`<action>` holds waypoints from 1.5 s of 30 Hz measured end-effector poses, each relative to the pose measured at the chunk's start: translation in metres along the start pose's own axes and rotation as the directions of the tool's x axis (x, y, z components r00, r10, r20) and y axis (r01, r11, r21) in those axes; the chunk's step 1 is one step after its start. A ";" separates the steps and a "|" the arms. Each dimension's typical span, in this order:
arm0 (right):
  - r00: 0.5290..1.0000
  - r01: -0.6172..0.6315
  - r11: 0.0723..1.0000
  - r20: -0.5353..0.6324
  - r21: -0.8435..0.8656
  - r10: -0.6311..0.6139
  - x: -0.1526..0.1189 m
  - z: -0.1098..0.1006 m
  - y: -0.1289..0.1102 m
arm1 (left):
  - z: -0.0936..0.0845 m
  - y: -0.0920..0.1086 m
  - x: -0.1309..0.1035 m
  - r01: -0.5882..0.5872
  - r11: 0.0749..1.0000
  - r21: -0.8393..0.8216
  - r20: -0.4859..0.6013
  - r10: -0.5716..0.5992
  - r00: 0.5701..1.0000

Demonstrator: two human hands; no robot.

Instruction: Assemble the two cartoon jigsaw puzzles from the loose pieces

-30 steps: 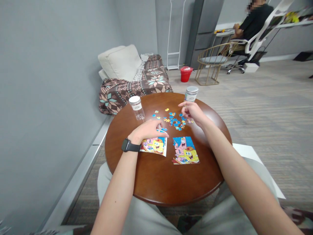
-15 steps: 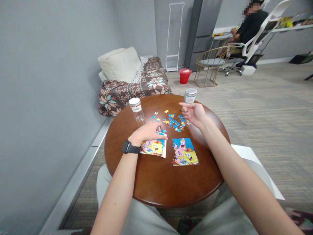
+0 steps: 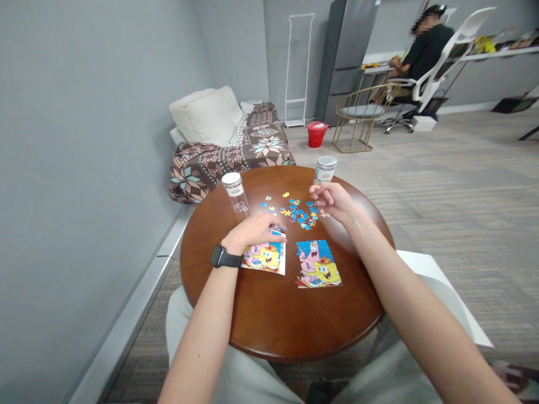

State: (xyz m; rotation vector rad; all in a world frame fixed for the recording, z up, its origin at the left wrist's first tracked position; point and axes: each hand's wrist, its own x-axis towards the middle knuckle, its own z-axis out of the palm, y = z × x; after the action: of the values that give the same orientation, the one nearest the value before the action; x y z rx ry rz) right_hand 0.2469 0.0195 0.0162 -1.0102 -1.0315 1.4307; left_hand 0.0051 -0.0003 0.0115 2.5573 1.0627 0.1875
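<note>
My left hand point(image 3: 257, 230), with a black smartwatch point(image 3: 225, 256) on its wrist, lies over the upper part of a printed picture card point(image 3: 269, 261). A gap shows between its thumb and bent fingers. My right hand point(image 3: 330, 200) hovers beside the far-right jar, above the edge of the loose jigsaw pieces point(image 3: 300, 214). Its fingers are loosely bent and slightly apart, with nothing visible in them. To the right of the card lies a joined jigsaw puzzle point(image 3: 319, 265) with the same cartoon picture, a pink and a yellow figure.
A clear jar with a white lid point(image 3: 234, 193) stands at the left of the round brown table point(image 3: 286, 325). Another lidded jar point(image 3: 325, 170) stands at the far right. Beyond are a covered sofa point(image 3: 252, 143), a red bin point(image 3: 316, 134), a wire chair point(image 3: 357, 112) and a seated person point(image 3: 425, 50).
My right hand has drawn its outstretched index finger in and turned slightly. The left hand stays on the card. The whole view has shifted down a little.
</note>
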 end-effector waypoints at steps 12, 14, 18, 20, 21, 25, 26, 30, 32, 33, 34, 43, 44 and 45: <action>0.925 -0.126 0.716 -0.343 -0.686 -0.165 0.014 -0.016 0.012 | 0.006 -0.002 0.003 0.048 0.999 -0.022 0.034 -0.047 0.998; 0.932 -0.177 0.586 -0.326 -0.791 -0.158 0.014 -0.017 0.015 | 0.006 0.000 0.003 0.055 0.998 -0.017 0.042 -0.055 0.998; 0.940 -0.218 0.482 -0.315 -0.848 -0.128 0.016 -0.021 0.019 | 0.007 0.003 0.004 0.043 0.999 0.001 0.032 -0.043 0.999; 0.954 -0.195 0.507 -0.283 -0.839 -0.101 0.018 -0.024 0.021 | 0.008 0.004 0.004 0.036 0.999 0.022 0.023 -0.036 0.999; 0.959 -0.181 0.526 -0.268 -0.831 -0.093 0.020 -0.025 0.022 | 0.008 0.004 0.005 0.034 0.999 0.034 0.023 -0.035 0.999; 0.962 -0.149 0.557 -0.250 -0.817 -0.108 0.023 -0.029 0.025 | 0.009 0.004 0.005 0.071 0.996 0.060 0.024 -0.072 0.997; 0.961 -0.149 0.556 -0.253 -0.817 -0.114 0.023 -0.029 0.025 | 0.008 0.004 0.005 0.079 0.995 0.059 0.022 -0.081 0.996; 0.967 -0.138 0.595 -0.237 -0.792 -0.091 0.021 -0.027 0.024 | 0.008 0.005 0.005 0.069 0.996 0.047 0.013 -0.070 0.997; 0.969 -0.124 0.590 -0.226 -0.798 -0.103 0.020 -0.024 0.022 | 0.007 0.006 0.005 0.060 0.997 0.048 0.011 -0.061 0.998; 0.968 -0.120 0.574 -0.225 -0.810 -0.115 0.019 -0.023 0.021 | 0.006 0.007 0.005 0.062 0.997 0.049 0.012 -0.063 0.998; 0.967 -0.118 0.550 -0.222 -0.826 -0.126 0.018 -0.022 0.020 | 0.006 0.007 0.005 0.067 0.997 0.049 0.014 -0.068 0.998; 0.979 -0.015 0.273 -0.070 -0.962 -0.193 0.020 -0.025 0.029 | 0.007 0.006 0.005 0.084 0.996 0.030 0.010 -0.084 0.996; 0.983 0.005 0.258 -0.042 -0.966 -0.179 0.021 -0.025 0.031 | 0.007 0.006 0.005 0.081 0.996 0.027 0.009 -0.081 0.997; 0.985 0.020 0.248 -0.023 -0.969 -0.170 0.021 -0.026 0.033 | 0.007 0.006 0.005 0.079 0.997 0.025 0.009 -0.079 0.997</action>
State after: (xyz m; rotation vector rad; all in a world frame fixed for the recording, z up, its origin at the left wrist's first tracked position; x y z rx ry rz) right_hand 0.2611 0.0401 -0.0237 -1.8391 -1.9315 0.4159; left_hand 0.0141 -0.0028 0.0073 2.5293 1.1671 0.1413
